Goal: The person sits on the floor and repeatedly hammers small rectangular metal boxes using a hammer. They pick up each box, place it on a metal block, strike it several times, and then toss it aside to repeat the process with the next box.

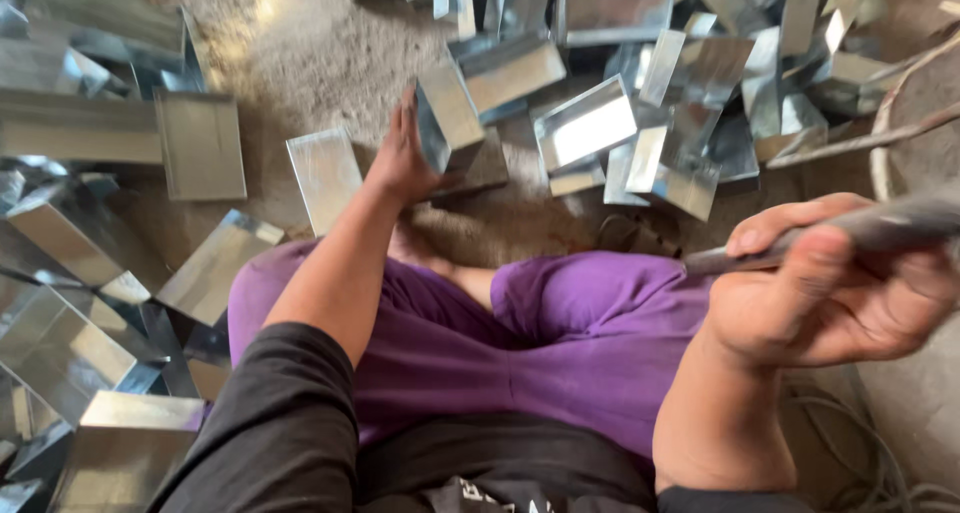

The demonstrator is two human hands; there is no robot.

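A folded sheet-metal piece (pixel 447 113) is held upright on the floor (pixel 320 53) by the left hand (pixel 400 158), just ahead of the knees in purple trousers (pixel 560 343). The left hand is wrapped partly around the piece's near edge, fingers extended up along one face, so it is closed only loosely on the metal. A grey rod-like tool (pixel 870 228), blurred, is gripped by the right hand (pixel 830 293), with fingers curled tightly round the shaft and the thumb laid along it.

The piece is judged to be thin galvanised sheet: light, stiff along its folds, springy across the flat faces, and slick on its shiny surface. Its cut edges are probably sharp, so it is best taken by a flat face or along a folded corner, not across a raw edge. A firm pinch is likely needed, as the smooth metal could slip or ring out of the grip when struck.

Many similar bent pieces (pixel 590 123) are scattered over the floor, heaped at the left (pixel 70 303) and piled beyond the held one. A flat sheet (pixel 325 178) is seen lying just beside the left wrist.
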